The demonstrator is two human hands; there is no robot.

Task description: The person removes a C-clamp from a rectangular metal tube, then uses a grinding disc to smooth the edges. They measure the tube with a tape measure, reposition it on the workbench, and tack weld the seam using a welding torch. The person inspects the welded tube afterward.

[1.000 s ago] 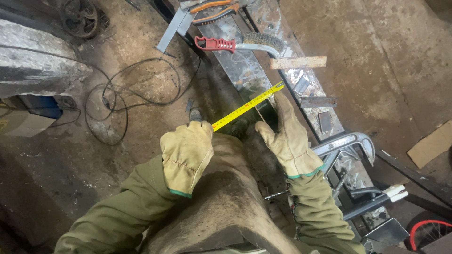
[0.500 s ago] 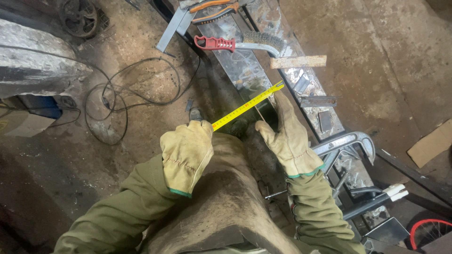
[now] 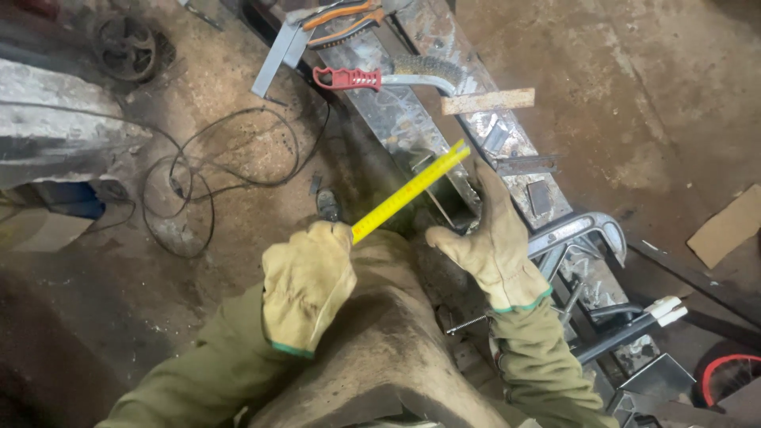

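Yellow tape measure blade [image 3: 411,190] runs diagonally from the left hand [image 3: 305,293] up to the right, its far end lying at the edge of a long rusty steel beam [image 3: 412,119]. The left hand, in a tan leather glove, is closed around the near end of the tape, so the case itself is hidden. The right hand [image 3: 493,242], gloved the same way, rests against the beam just below the tape's far end with its fingers stretched out; whether it pinches the blade cannot be told. The 2 hands sit well apart, with the person's knee between them. On the beam farther up lie a red-handled wire brush [image 3: 388,77], a short wooden block [image 3: 487,101] and orange-handled pliers [image 3: 349,17]. A black cable [image 3: 230,158] loops over the dusty floor to the left.
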